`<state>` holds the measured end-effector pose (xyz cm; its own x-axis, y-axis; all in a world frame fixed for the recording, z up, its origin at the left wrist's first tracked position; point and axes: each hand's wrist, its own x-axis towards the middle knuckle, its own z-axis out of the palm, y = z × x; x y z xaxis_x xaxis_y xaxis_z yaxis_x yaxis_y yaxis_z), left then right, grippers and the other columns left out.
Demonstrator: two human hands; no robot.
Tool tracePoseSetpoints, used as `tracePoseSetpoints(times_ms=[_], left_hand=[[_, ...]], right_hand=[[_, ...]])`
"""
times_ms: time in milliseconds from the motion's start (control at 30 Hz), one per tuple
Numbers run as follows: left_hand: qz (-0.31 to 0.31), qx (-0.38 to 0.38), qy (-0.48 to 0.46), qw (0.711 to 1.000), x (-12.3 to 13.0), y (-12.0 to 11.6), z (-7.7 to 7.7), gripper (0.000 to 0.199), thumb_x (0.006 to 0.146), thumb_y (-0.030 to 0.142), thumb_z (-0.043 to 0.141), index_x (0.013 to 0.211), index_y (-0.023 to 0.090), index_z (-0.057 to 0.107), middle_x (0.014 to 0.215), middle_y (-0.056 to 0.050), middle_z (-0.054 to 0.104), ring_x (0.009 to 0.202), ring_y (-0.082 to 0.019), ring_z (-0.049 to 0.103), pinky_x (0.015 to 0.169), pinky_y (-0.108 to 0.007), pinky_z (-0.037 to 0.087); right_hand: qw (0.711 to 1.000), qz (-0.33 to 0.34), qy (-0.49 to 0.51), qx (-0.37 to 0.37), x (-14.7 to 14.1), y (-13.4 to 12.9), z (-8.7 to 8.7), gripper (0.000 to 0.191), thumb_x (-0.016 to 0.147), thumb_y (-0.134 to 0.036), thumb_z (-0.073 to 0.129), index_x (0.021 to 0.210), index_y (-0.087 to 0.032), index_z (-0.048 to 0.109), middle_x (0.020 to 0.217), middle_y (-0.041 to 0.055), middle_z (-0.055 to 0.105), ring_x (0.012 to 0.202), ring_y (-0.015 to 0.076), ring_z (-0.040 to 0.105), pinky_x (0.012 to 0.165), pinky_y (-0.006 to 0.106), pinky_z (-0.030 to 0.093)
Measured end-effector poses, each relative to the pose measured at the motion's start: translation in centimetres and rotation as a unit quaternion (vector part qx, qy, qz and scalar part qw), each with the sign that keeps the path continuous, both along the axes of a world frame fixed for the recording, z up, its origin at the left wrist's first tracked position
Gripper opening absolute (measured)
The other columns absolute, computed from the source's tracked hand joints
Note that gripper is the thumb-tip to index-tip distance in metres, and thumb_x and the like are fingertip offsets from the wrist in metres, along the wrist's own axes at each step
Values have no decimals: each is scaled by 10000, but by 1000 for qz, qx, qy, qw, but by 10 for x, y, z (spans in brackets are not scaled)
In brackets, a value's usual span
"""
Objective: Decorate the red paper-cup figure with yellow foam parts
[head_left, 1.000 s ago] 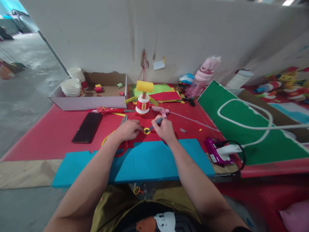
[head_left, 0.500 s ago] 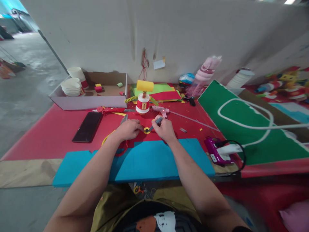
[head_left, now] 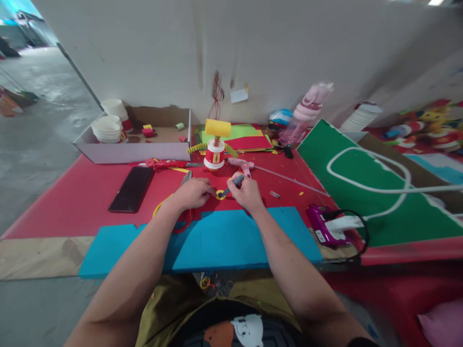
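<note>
My right hand (head_left: 246, 193) is closed in a writing grip around a dark grey marker (head_left: 237, 180). The marker slants down to the left, its tip at the dark middle of a small yellow paper circle (head_left: 223, 196) lying on the red table. With fingers bent together, my left hand (head_left: 194, 193) holds the circle down at its left edge. Just behind stands a paper-cup figure (head_left: 214, 155) with a yellow roll for a head and folded yellow-green arms. A pink glue gun (head_left: 241, 165) lies behind my right hand. Scissors (head_left: 187, 178) lie partly under my left hand, their handles below the wrist.
A blue foam sheet (head_left: 231, 241) runs along the front edge under my forearms. Left are a phone (head_left: 130, 190), a red-handled knife (head_left: 164, 165) and a cardboard box (head_left: 135, 153) with paper cups. Right are a purple power strip (head_left: 323, 226), a green board (head_left: 361, 193), a white cable and a pink bottle (head_left: 302, 115).
The marker's tip has shifted very slightly over the middle of the yellow circle. Both hands stay in nearly the same place.
</note>
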<state>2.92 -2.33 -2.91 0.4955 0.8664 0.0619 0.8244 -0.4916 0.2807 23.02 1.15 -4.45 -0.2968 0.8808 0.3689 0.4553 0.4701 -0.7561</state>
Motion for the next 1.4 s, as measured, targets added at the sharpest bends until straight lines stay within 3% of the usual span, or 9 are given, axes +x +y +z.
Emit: tracePoseSetpoints(times_ms=[233, 433, 567, 767, 1400], left_hand=[[-1, -2, 5, 1000, 1, -1, 2, 411, 751, 75, 483, 1012, 262, 740, 918, -45, 650, 861, -170, 620, 808, -285, 482], [-1, -4, 4, 1000, 1, 0, 1, 417, 746, 64, 481, 1009, 256, 741, 927, -45, 657, 864, -171, 619, 820, -292, 479], [-4, -2, 3, 1000, 1, 0, 0, 410, 751, 68, 480, 1009, 251, 741, 929, -50, 657, 859, -172, 619, 808, -291, 482], [-4, 3, 6, 1000, 0, 0, -1, 402, 758, 78, 483, 1011, 254, 741, 923, -53, 655, 882, -182, 623, 827, -303, 480], [1, -6, 1, 1000, 1, -1, 3, 405, 749, 83, 489, 1005, 262, 746, 893, -48, 638, 826, -170, 618, 797, -288, 482]], right_hand=[[1000, 28, -10, 7, -1, -1, -3, 211, 831, -356, 508, 671, -221, 480, 538, -42, 481, 506, 122, 463, 528, 241, 328], [999, -17, -21, 29, 0, 0, -1, 189, 814, -337, 520, 671, -220, 479, 545, -41, 494, 530, 126, 494, 557, 242, 336], [999, -4, -22, 25, 0, 1, -2, 200, 821, -350, 514, 671, -223, 479, 552, -36, 504, 535, 130, 500, 554, 241, 339], [999, -37, -7, 33, 2, 4, -3, 226, 834, -360, 509, 659, -226, 459, 558, -27, 519, 549, 141, 506, 557, 249, 335], [1000, 16, -12, 22, -8, -2, -8, 228, 860, -392, 488, 701, -230, 461, 568, -38, 490, 529, 131, 482, 528, 233, 333]])
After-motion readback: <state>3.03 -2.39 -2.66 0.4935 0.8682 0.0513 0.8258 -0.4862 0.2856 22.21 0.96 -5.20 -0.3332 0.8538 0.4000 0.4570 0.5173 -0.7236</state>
